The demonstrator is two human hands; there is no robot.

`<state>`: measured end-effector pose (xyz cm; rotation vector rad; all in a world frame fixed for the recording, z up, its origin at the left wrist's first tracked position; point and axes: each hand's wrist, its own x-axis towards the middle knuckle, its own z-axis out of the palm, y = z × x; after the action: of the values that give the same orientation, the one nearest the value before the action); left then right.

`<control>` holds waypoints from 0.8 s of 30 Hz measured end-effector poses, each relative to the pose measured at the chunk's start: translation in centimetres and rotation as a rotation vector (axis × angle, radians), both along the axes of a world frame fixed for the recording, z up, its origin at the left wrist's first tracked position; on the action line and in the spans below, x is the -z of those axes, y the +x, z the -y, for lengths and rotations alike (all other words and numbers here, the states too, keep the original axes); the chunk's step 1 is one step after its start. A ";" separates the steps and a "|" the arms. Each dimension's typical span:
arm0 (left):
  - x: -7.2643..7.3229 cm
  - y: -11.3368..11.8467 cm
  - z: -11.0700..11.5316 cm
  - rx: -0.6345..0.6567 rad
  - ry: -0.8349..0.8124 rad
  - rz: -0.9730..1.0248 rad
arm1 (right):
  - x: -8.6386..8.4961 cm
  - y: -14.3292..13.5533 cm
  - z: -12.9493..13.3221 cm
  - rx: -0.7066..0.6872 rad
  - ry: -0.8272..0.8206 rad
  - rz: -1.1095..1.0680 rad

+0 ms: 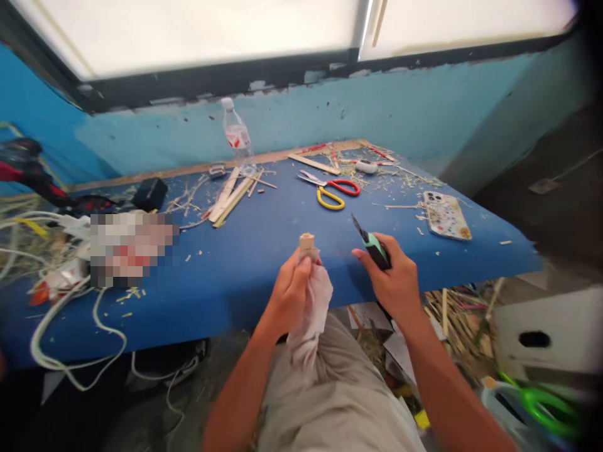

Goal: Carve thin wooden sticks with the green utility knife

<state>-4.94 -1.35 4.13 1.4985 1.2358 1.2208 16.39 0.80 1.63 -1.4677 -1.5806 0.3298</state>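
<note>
My left hand [289, 292] is closed around a small light wooden piece [306, 241] wrapped in a whitish cloth or tissue [319, 298]. The wood's squared end sticks up above my thumb, and the wrap hangs down over my lap. To the right, my right hand [393, 273] grips a green and black utility knife [375, 248]. Its dark blade points up and to the left, apart from the wood. Scissors [332, 187] with one red and one yellow handle lie on the blue table [264, 263] beyond both hands.
A plastic bottle [238, 138] stands by the wall, near wooden strips [235, 194]. A phone [446, 215] lies at the right. White cables [40, 345] and a blurred-out patch [134, 245] are on the left. Straw-like scraps litter the back; a white box [556, 333] stands lower right.
</note>
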 end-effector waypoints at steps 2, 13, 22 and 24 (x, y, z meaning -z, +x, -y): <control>-3.1 -2.6 1.4 -0.076 0.009 -0.028 | 0.0 0.0 -0.6 -0.007 0.081 0.022; -1.3 -5.1 -0.4 -0.338 0.472 -1.134 | 1.7 -2.1 1.7 -0.132 -0.074 0.057; 4.1 -2.6 -2.1 -0.168 0.381 -1.304 | 3.8 -1.6 4.8 -0.075 -0.356 -0.021; 4.1 -2.7 -2.1 -0.178 0.380 -1.294 | 4.1 -2.0 5.1 -0.104 -0.393 -0.067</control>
<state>-7.62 0.79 0.03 2.6710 2.0132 0.4800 14.37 -4.28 -2.43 -1.6494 -1.6018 0.7778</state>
